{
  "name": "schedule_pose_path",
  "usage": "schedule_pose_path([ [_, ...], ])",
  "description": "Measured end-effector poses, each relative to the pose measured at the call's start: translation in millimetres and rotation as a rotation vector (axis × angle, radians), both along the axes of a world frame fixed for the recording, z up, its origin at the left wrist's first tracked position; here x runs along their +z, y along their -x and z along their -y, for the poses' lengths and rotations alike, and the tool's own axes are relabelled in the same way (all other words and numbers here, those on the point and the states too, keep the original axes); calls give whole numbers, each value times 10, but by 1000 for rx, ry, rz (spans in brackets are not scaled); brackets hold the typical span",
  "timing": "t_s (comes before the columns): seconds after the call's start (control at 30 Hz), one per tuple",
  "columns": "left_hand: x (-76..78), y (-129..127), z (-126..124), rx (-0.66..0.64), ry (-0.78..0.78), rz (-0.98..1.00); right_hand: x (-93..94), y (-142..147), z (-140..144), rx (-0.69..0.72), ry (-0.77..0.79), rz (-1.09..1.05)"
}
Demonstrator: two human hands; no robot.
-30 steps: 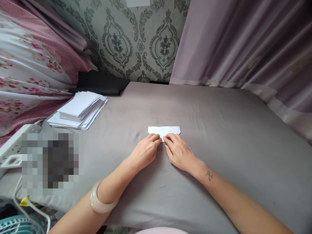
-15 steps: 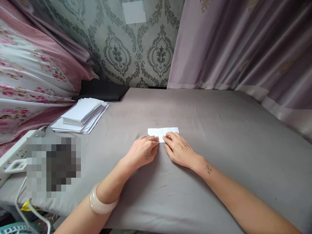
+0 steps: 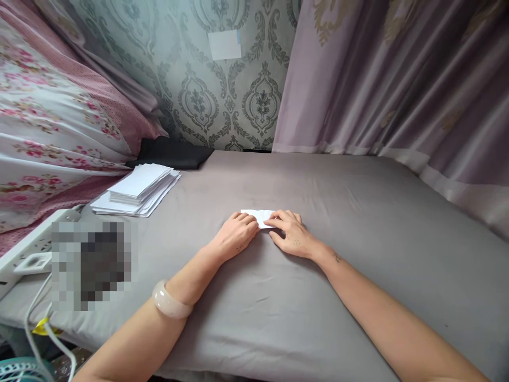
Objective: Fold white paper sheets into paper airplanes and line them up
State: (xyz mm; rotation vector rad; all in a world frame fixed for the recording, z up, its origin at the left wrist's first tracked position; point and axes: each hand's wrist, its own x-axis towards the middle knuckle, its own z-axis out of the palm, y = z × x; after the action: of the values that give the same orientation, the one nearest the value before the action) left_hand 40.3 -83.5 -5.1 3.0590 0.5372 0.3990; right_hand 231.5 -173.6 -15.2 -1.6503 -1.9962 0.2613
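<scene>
A small folded piece of white paper (image 3: 260, 216) lies on the grey cloth in front of me, with a crease near its middle. My left hand (image 3: 238, 232) covers its left end, the fingers curled and pressed together on the near edge. On the other side my right hand (image 3: 289, 232) has its fingers bent over the right part of the paper, forefinger on the surface and thumb near the lower edge. Both hands hide much of the paper. A pale bangle (image 3: 169, 301) circles my left forearm.
A stack of white paper (image 3: 139, 183) rests at the left, before a folded black cloth (image 3: 175, 153). A white power strip (image 3: 34, 249) with cables sits at the left edge beside a blurred patch. Curtains (image 3: 358, 79) hang behind the grey-covered surface (image 3: 358, 254).
My right hand has shifted slightly right and its fingers have spread over the paper's right end. The left fingers have curled more over the left end. The view has tilted up slightly.
</scene>
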Motion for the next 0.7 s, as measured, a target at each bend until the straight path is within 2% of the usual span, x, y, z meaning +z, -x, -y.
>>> schedule_pose_path([
  [0.07,33,4,23,19,18,59,47,-5,-26,-4,-16,-46],
  [0.13,100,15,57,44,136,190,170,-23,-31,3,-7,-160],
  [0.2,197,34,109,86,389,347,359,-53,-1,14,72,-347],
  [0.27,305,57,168,132,755,460,557,-91,56,8,258,-521],
  [0.37,417,86,219,109,1219,455,733,-150,125,18,509,-689],
  [0.43,433,95,216,118,1372,387,725,-183,126,17,614,-733],
  [0.5,409,94,198,177,1433,316,646,-205,97,8,672,-748],
  [0.57,368,86,180,242,1427,277,548,-215,54,4,673,-728],
  [0.63,328,72,172,285,1379,250,467,-214,8,3,643,-671],
  [0.7,292,54,170,313,1262,228,404,-205,-38,-14,585,-591],
])
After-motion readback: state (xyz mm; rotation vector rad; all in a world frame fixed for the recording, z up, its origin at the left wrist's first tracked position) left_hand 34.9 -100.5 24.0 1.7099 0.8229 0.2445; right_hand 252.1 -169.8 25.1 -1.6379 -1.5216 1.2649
